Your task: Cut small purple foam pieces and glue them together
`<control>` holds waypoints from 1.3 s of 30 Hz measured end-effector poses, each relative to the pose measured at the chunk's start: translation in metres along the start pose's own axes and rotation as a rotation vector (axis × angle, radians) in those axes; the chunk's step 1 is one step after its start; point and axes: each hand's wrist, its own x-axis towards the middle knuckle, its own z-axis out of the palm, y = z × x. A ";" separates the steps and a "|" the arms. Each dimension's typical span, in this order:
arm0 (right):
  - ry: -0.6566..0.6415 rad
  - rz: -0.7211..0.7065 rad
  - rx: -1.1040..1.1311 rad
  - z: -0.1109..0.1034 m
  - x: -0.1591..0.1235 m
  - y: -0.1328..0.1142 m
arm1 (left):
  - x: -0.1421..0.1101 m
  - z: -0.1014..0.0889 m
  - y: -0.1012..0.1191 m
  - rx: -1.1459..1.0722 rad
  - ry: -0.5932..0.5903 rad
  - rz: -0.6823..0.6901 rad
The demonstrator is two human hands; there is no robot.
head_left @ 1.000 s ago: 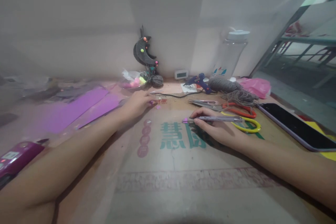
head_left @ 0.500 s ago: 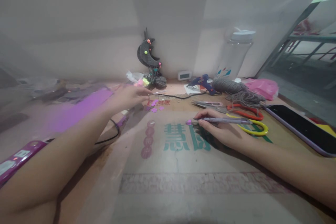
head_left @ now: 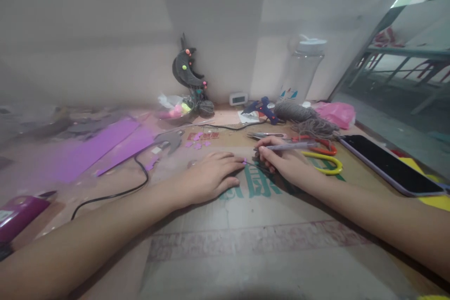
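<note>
My left hand (head_left: 213,176) lies palm down on the printed cardboard (head_left: 246,243), fingers stretched out. Its fingertips touch or nearly touch a tiny purple piece (head_left: 245,161). Closed around a slim, pale, translucent pen (head_left: 291,146), my right hand (head_left: 286,161) rests just right of that piece. A thin dark line, perhaps a shadow or a tool tip, runs between the piece and my right fingers. Several purple flower cutouts (head_left: 198,142) lie beyond my left hand. The yellow-and-red-handled scissors (head_left: 328,165) sit behind and partly under my right wrist.
Purple sheets (head_left: 101,150) and a magenta device (head_left: 21,215) lie left. At the back are a crescent ornament (head_left: 188,70), small clock (head_left: 238,99), blue glue gun (head_left: 262,110), grey yarn (head_left: 298,115), bottle (head_left: 302,72) and pink bag (head_left: 337,113). A phone (head_left: 390,164) lies right.
My left hand has come back from near the purple cutouts and now lies beside the small piece. The right hand keeps the pen. The view has shifted slightly.
</note>
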 end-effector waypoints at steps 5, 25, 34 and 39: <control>0.002 -0.095 -0.087 -0.001 -0.001 0.001 | -0.003 -0.003 -0.006 0.024 0.059 -0.040; 0.034 -0.847 -0.986 -0.025 -0.002 -0.003 | 0.031 -0.027 0.021 -0.404 0.169 -0.293; 0.072 -0.747 -0.777 -0.030 0.006 0.009 | 0.019 -0.002 0.030 -0.419 0.107 -0.039; 0.052 -0.585 -0.631 -0.022 0.000 0.013 | 0.013 0.010 0.035 -0.270 0.086 -0.045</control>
